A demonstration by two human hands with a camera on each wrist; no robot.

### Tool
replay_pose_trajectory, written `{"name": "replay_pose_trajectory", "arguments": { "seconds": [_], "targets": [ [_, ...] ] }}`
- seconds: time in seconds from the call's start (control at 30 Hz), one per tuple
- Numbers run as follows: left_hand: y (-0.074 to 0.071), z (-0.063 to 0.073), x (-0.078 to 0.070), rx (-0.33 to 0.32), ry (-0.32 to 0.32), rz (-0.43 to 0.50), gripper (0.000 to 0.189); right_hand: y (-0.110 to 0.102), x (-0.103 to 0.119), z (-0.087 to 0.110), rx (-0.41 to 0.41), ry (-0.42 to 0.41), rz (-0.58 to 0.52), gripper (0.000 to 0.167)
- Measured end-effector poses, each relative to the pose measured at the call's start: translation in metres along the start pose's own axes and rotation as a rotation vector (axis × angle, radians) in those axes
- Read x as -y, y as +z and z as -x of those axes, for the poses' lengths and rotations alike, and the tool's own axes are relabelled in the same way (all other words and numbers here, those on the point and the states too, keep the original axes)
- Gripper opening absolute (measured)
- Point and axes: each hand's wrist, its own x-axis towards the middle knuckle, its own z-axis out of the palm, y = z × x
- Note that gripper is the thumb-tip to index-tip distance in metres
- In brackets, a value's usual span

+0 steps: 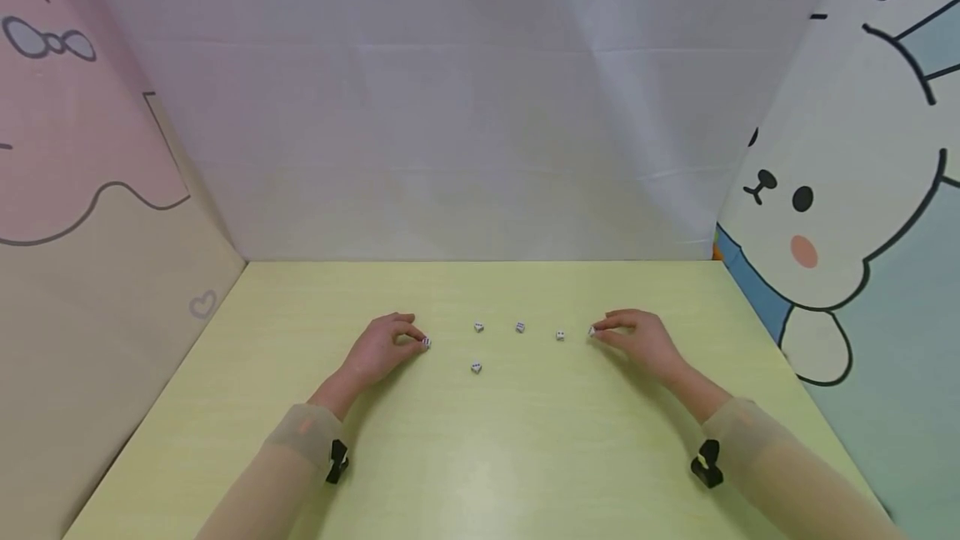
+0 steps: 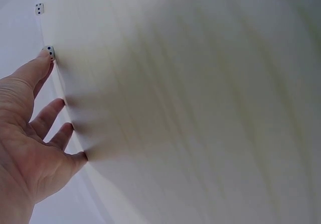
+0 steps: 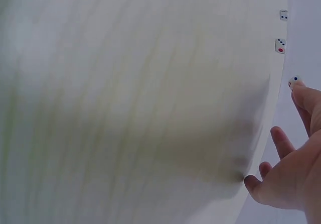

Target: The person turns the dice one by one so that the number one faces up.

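Between thumb and index finger, my left hand (image 1: 378, 348) pinches a small white die (image 2: 49, 52) at the left of the group. Its other fingertips reach down to the table in the left wrist view. My right hand (image 1: 643, 344) pinches another white die (image 3: 294, 81) on the right, with the thumb and index finger at its edge. Three dice stand in a loose row between the hands: a left one (image 1: 478, 327), a middle one (image 1: 520, 327) and a right one (image 1: 559, 335). Nearer to me lies one more die (image 1: 476, 367).
The pale yellow table (image 1: 480, 457) ends at a whitish back sheet (image 1: 480, 148). A pink and cream panel (image 1: 90, 290) closes the left side, and a panel with a cartoon rabbit (image 1: 847, 190) the right. Black devices sit on both wrists.
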Motion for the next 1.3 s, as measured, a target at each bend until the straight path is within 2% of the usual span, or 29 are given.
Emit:
{"name": "replay_pose_trajectory", "arguments": {
  "seconds": [0.17,0.33,0.63,0.9,1.3],
  "targets": [
    [0.000,0.000,0.001,-0.004,0.007,-0.003,0.015,0.006,-0.003,0.002,-0.029,-0.022,0.060,0.018],
    [0.001,0.000,0.002,-0.007,0.012,-0.003,0.014,0.010,-0.005,0.004,-0.024,-0.036,0.119,0.017],
    [0.001,0.000,0.002,-0.007,0.003,0.010,0.014,0.012,-0.004,0.006,-0.015,-0.036,0.105,0.017],
    [0.002,0.000,0.003,-0.010,0.003,0.000,0.014,0.013,-0.004,0.008,-0.013,0.006,0.089,0.018],
    [0.002,-0.001,0.004,-0.011,0.008,0.003,0.013,0.011,-0.003,0.009,-0.017,-0.042,0.123,0.018]
  ]
}}
